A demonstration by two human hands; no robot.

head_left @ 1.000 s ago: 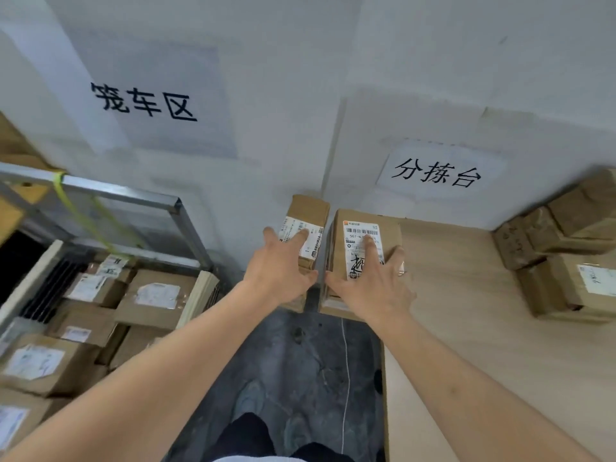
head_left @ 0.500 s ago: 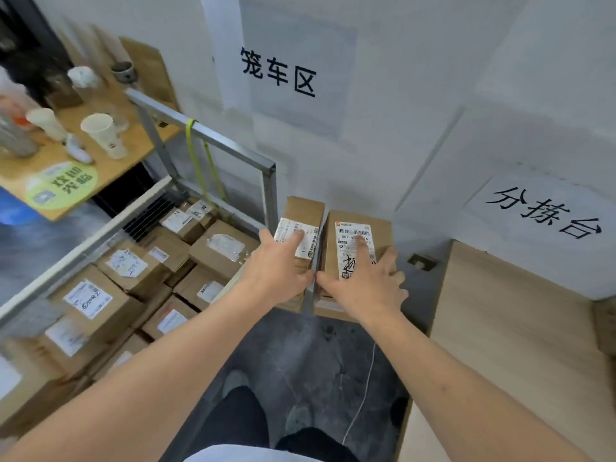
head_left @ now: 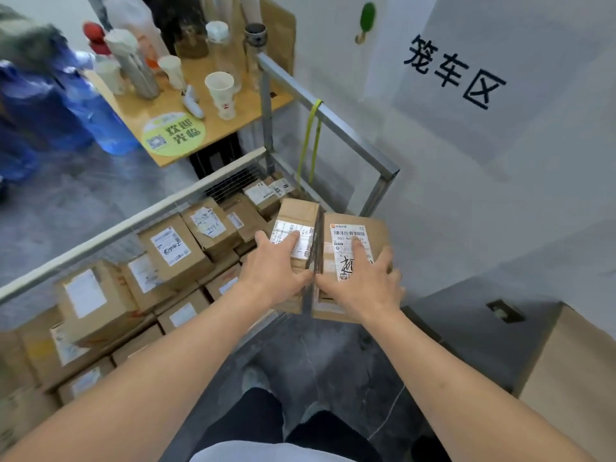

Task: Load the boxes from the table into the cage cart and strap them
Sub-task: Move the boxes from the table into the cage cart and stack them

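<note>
Cardboard parcels, one gripped in each hand, left hand [head_left: 273,273] and right hand [head_left: 361,285], needed lowering level into the cage cart [head_left: 328,118] beyond-left.

- One head-worn wide-angle view looks forward and steeply down, close over the person's outstretched forearms.
- It faces the cage cart [head_left: 350,135] by a white wall [head_left: 500,195]; floor [head_left: 333,355] shows below.

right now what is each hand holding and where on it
Left hand grips the narrower box by its near end; right hand grips the wider box likewise.
</note>
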